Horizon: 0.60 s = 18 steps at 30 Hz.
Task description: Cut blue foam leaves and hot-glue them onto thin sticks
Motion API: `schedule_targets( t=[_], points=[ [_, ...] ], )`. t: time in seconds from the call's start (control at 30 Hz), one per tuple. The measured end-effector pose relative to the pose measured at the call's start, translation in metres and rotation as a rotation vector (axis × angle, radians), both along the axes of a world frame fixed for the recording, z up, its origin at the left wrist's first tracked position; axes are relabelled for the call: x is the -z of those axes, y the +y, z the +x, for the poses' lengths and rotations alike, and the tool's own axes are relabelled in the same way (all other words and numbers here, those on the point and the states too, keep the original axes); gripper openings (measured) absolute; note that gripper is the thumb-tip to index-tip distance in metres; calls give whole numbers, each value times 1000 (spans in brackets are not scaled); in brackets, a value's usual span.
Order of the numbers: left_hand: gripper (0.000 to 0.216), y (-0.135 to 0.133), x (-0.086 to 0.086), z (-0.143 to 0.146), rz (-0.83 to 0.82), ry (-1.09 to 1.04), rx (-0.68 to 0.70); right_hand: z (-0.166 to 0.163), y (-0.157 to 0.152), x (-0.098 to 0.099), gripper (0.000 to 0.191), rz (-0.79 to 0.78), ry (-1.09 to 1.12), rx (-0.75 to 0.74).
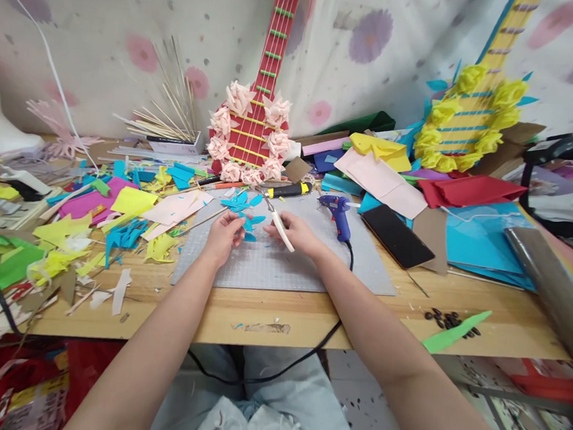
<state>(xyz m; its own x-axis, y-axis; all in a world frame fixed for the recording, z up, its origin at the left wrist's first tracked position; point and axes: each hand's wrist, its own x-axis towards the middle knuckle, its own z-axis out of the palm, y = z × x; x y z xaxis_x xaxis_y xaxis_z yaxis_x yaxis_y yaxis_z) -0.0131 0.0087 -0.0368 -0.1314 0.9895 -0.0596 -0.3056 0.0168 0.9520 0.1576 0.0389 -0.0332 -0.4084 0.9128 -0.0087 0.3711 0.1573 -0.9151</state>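
My left hand [223, 236] is closed, with its fingertips pinching a small sprig of blue paper leaves [252, 224] above the grey cutting mat [285, 278]. My right hand [297, 234] grips a tool with white handles and narrow metal jaws, which looks like pliers [282, 231]. The jaws point away from me, a little right of the sprig and apart from it. More blue paper leaves [237, 201] lie on the mat just beyond my left fingers. A yellow-and-black utility knife [289, 190] rests at the mat's far edge.
A blue glue gun [337, 216] with a black cord lies on the mat's right side, near a black phone [397, 236]. Paper scraps [132, 201] crowd the left. A red paper guitar [251, 125] and a yellow one [468, 117] lean at the back.
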Motion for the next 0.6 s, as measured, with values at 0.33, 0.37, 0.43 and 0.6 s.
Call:
schedule_targets(
  t=[0.33,0.37,0.43,0.6],
  points=[
    [23,-1,2,12,3,-48,104,-24,-1,-3,42,-308,516,-45],
    [23,-1,1,11,17,-79,150,-21,0,-3,41,-350,544,-67],
    [30,-3,-1,8,42,-119,254,-17,0,-5,39,-463,598,-126],
    [27,-6,-3,7,48,-127,376,-11,0,-7,36,-710,703,-313]
  ],
)
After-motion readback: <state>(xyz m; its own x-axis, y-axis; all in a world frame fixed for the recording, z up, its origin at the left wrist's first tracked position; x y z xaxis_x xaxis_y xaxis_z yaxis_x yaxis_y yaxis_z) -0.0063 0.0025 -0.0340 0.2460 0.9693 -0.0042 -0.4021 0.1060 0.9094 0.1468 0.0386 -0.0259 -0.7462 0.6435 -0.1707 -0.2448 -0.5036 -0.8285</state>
